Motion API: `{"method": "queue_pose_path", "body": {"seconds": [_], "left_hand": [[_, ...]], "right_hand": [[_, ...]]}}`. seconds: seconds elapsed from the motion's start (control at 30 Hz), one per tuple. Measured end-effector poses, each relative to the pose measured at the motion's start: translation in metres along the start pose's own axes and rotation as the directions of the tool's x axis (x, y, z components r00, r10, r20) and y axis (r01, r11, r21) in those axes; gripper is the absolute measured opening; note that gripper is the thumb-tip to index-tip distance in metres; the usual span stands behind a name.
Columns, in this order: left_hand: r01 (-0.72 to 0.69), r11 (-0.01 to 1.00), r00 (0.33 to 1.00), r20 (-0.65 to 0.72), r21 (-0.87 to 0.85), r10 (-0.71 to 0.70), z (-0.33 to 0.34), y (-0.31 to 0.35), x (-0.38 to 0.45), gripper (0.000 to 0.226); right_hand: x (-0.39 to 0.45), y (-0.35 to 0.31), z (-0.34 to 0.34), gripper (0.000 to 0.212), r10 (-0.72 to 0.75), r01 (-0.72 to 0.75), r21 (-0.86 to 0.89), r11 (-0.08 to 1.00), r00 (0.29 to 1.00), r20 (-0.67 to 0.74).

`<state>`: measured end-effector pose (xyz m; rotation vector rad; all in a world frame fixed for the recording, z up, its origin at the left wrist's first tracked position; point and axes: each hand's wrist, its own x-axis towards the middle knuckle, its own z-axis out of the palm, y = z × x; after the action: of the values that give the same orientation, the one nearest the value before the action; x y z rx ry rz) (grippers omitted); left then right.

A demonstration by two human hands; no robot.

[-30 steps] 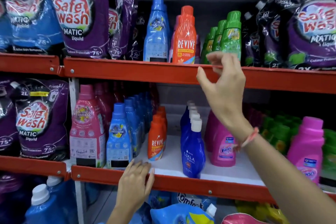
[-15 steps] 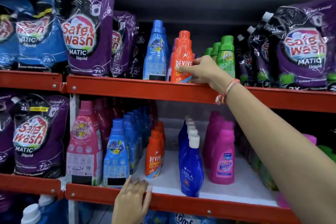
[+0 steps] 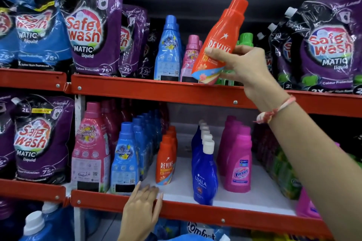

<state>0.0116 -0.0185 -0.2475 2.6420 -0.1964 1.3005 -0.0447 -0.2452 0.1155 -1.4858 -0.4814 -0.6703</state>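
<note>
My right hand (image 3: pixel 242 64) grips an orange Revive bottle (image 3: pixel 219 41) around its lower half. The bottle is lifted off the upper red shelf (image 3: pixel 148 92) and tilts with its cap to the upper right. My left hand (image 3: pixel 142 208) rests with straight fingers on the front rail of the lower red shelf (image 3: pixel 195 214), just in front of the blue bottles. A row of smaller orange Revive bottles (image 3: pixel 166 162) stands on that lower shelf.
On the upper shelf stand a blue bottle (image 3: pixel 168 49), a pink bottle (image 3: pixel 191 58), green bottles (image 3: pixel 245 40) and purple Safe Wash pouches (image 3: pixel 92 27). The lower shelf holds pink (image 3: pixel 90 150), blue (image 3: pixel 125 158), dark blue Ujala (image 3: pixel 204 174) and magenta Vanish (image 3: pixel 239 162) bottles.
My right hand reached up to the upper shelf, took hold of the orange Revive bottle and lifted it, tilting it. My left hand stayed on the lower shelf rail.
</note>
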Motion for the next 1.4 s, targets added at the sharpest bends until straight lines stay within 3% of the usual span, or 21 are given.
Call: {"method": "queue_pose_path", "body": {"seconds": [0.27,0.43,0.6,0.8,1.4], "left_hand": [[0.012,0.998,0.998,0.056,0.060,-0.016,-0.006,0.004,-0.003,0.065],[0.002,0.995,0.999,0.043,0.097,-0.006,-0.004,0.005,-0.003,0.063],[-0.006,0.994,0.999,0.034,0.110,0.002,-0.003,0.005,-0.003,0.062],[0.039,0.993,0.999,0.027,0.110,-0.042,0.001,0.008,-0.003,0.060],[0.027,0.995,1.000,-0.008,0.098,-0.026,0.002,0.007,-0.004,0.060]], "right_hand": [[-0.082,0.038,-0.011,0.055,0.168,-0.172,0.020,0.985,0.977,0.130],[-0.111,0.097,0.008,0.057,0.242,-0.232,-0.126,0.965,0.967,0.077],[-0.133,0.141,0.039,0.056,0.220,-0.176,-0.421,0.890,0.974,0.058],[-0.143,0.197,0.071,0.054,0.313,-0.249,-0.545,0.801,0.949,0.026],[-0.153,0.239,0.081,0.062,0.408,-0.304,-0.535,0.788,0.909,0.085]]}}
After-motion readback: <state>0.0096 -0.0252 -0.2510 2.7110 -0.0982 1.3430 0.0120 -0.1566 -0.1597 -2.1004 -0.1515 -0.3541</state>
